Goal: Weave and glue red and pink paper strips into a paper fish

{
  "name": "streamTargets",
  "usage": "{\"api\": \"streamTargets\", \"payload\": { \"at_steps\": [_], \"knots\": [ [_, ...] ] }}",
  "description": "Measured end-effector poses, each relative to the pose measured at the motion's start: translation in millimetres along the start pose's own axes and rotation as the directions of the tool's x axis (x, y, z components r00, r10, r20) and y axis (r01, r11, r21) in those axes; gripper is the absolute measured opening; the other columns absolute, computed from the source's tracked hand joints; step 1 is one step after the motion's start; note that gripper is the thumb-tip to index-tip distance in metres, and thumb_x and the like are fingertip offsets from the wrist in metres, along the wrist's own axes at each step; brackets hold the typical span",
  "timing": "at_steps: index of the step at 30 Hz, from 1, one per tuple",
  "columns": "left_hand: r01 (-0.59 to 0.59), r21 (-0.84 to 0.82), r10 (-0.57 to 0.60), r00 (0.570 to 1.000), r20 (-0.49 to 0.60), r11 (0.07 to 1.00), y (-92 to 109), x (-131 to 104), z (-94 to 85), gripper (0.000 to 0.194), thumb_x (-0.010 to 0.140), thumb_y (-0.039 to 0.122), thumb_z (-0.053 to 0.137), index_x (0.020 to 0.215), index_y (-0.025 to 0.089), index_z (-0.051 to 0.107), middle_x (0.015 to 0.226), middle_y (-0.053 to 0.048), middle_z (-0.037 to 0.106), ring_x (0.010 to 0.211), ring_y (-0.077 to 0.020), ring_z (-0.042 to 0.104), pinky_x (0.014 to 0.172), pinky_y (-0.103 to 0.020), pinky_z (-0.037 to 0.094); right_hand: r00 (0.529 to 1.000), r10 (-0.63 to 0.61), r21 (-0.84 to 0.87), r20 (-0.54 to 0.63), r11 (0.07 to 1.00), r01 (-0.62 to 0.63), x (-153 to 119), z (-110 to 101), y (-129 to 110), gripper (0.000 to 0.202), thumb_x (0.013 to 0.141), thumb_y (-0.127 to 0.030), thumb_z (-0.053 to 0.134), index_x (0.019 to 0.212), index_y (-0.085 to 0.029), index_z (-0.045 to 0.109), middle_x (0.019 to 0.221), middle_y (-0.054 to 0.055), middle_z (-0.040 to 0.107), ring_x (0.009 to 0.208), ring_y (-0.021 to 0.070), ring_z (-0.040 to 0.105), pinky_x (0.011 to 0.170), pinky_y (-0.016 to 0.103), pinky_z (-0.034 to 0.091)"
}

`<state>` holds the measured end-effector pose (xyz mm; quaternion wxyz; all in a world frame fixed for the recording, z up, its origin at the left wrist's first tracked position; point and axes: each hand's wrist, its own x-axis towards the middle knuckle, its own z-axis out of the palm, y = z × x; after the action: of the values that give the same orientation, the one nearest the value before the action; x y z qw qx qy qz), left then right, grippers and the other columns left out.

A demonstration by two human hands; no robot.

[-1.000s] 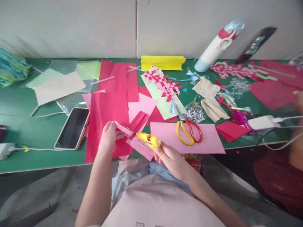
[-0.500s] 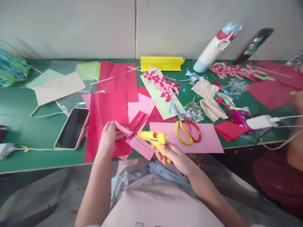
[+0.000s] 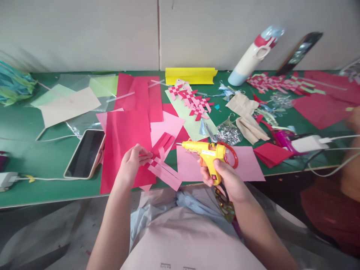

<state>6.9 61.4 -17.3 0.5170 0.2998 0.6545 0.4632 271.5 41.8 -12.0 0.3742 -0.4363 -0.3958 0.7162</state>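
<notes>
- One change: right hand (image 3: pixel 229 182) is holding the glue gun (image 3: pixel 204 147) away from the weave (image 3: pixel 154 162), so gluing is apparently pausing.
- Left hand (image 3: pixel 129 163) is pinching the weave over red paper (image 3: pixel 123 137).

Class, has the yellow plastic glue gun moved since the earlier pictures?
Yes: the glue gun has moved right, judged against the flat pink rectangular paper sheet, covering more of it in view now.

Craft workshop: paper strips (image 3: pixel 165 177), glue gun (image 3: pixel 208 152)
</notes>
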Motion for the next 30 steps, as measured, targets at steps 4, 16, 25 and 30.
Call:
{"api": "streamTargets", "payload": {
  "at_steps": [4,16,25,30],
  "knots": [
    [-0.082,0.111,0.079,0.996,0.029,0.990,-5.2,-3.2,0.3,0.035,0.087,0.046,0.048,0.072,0.018,0.061,0.081,-0.009,0.071,0.086,-0.0240,0.069,0.082,-0.035,0.055,0.999,-0.006,0.030,-0.040,1.000,0.007,-1.9,-3.3,-3.5,0.045,0.084,-0.061,0.055,0.100,-0.019,0.055,0.066,0.000,0.050,0.049,0.0110,0.039,0.047,0.027,0.032],
    [-0.560,0.817,0.559,0.724,0.403,0.138,-32.2,-36.0,-3.1,0.035,0.088,0.019,0.044,0.116,0.021,0.066,0.111,-0.013,0.065,0.106,-0.0314,0.054,0.089,-0.045,0.045,1.000,-0.002,-0.036,0.003,0.999,0.002,-2.1,-4.3,-0.8,0.046,0.085,-0.064,0.052,0.098,-0.020,0.053,0.065,-0.001,0.048,0.049,0.0116,0.038,0.047,0.028,0.031],
    [-0.538,0.842,0.541,0.698,0.469,-0.035,-46.1,-40.2,5.2,0.038,0.091,0.023,0.044,0.125,0.017,0.059,0.116,-0.017,0.064,0.111,-0.0344,0.053,0.088,-0.048,0.042,0.999,0.019,0.008,0.047,1.000,-0.019,-2.7,-5.2,7.2,0.042,0.088,-0.060,0.051,0.100,-0.019,0.055,0.067,0.000,0.049,0.050,0.0115,0.039,0.049,0.028,0.032],
    [-0.543,0.837,0.547,0.683,0.485,-0.064,-46.9,-37.6,4.2,0.037,0.091,0.022,0.045,0.125,0.018,0.059,0.116,-0.016,0.065,0.114,-0.0342,0.054,0.090,-0.048,0.042,0.999,0.018,0.017,0.044,1.000,-0.019,-3.0,-7.1,7.6,0.042,0.088,-0.059,0.052,0.098,-0.019,0.055,0.068,0.000,0.050,0.051,0.0112,0.039,0.048,0.027,0.030]
  ]
}}
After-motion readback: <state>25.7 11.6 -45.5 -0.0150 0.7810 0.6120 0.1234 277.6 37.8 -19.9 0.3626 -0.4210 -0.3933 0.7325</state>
